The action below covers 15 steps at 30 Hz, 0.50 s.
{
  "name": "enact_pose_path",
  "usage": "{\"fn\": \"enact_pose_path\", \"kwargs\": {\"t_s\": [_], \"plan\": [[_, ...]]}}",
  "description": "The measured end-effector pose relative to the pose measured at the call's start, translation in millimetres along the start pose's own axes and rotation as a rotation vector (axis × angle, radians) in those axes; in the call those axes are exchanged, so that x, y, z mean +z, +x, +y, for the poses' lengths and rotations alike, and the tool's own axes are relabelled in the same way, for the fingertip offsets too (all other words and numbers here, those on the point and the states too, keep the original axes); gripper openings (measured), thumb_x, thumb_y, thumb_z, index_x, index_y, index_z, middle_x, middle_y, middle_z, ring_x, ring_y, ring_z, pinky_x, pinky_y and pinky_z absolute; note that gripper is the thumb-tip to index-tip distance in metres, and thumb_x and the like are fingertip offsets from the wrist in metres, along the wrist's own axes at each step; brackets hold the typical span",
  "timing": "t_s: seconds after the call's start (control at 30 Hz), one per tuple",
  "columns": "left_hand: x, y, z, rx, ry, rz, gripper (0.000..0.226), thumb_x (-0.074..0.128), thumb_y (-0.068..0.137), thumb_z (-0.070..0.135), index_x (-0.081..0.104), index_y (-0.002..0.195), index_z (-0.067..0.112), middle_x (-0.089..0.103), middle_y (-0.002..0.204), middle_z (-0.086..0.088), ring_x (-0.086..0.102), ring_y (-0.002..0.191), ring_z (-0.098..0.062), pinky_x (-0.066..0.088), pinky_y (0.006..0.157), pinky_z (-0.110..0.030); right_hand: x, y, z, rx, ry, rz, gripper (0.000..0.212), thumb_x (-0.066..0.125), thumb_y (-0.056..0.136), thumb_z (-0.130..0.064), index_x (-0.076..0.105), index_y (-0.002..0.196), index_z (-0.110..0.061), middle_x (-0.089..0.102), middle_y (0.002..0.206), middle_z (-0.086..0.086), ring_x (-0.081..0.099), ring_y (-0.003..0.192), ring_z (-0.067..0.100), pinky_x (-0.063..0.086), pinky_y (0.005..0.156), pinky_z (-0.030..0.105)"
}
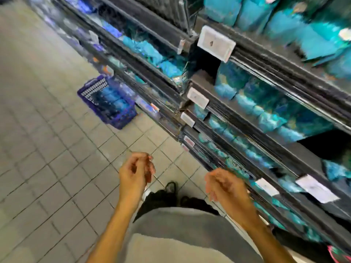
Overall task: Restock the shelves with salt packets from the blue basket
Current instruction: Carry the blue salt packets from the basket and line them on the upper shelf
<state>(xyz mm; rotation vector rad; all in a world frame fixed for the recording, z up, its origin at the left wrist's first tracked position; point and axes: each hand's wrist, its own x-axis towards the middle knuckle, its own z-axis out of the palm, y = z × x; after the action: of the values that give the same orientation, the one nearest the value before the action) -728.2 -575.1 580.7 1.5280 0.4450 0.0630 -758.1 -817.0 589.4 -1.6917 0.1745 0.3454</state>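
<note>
**Both hands empty, basket well ahead on the floor**

Head view: the blue basket (107, 101) sits on the tiled floor (47, 149) against the base of the shelves (247, 130), well apart from both hands. The left hand (135, 171) and right hand (226, 186) hang with loosely curled fingers, holding nothing. Salt packets (266, 111) fill the shelves; motion blur smears their print and the basket's contents.

Shelf packets (269, 112) — blurred, labels unreadable
</note>
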Motion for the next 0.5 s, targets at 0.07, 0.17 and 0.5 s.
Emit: {"fn": "enact_pose_path", "kwargs": {"t_s": [0.07, 0.17, 0.5], "plan": [[-7, -18, -10, -0.024, 0.006, 0.058, 0.036, 0.047, 0.105, 0.016, 0.068, 0.077, 0.025, 0.06, 0.059, -0.002, 0.046, 0.043, -0.012, 0.036, 0.039, -0.019, 9, 0, 17, 0.035, -0.049, -0.07, 0.017, 0.061, 0.091, -0.025, 0.065, 0.075, -0.027, 0.064, 0.06, -0.001, 0.055, 0.05, 0.01, 0.045, 0.05, 0.028], [-19, -50, -27, -0.093, 0.025, 0.192, 0.042, 0.045, 0.108, 0.015, 0.07, 0.077, 0.03, 0.061, 0.059, -0.001, 0.047, 0.044, -0.012, 0.036, 0.039, -0.02, 24, 3, 31, 0.065, -0.107, -0.173, 0.02, 0.06, 0.096, -0.014, 0.064, 0.078, -0.021, 0.067, 0.064, 0.005, 0.059, 0.051, 0.013, 0.046, 0.048, 0.03], [-94, -108, -70, -0.28, -0.037, 0.627, 0.031, 0.05, 0.106, 0.015, 0.069, 0.084, 0.024, 0.065, 0.065, -0.001, 0.05, 0.047, -0.011, 0.036, 0.041, -0.022, 103, 67, 1, 0.077, -0.158, -0.425, 0.02, 0.063, 0.095, -0.019, 0.069, 0.077, -0.024, 0.069, 0.065, 0.004, 0.06, 0.053, 0.013, 0.047, 0.046, 0.023]]}}
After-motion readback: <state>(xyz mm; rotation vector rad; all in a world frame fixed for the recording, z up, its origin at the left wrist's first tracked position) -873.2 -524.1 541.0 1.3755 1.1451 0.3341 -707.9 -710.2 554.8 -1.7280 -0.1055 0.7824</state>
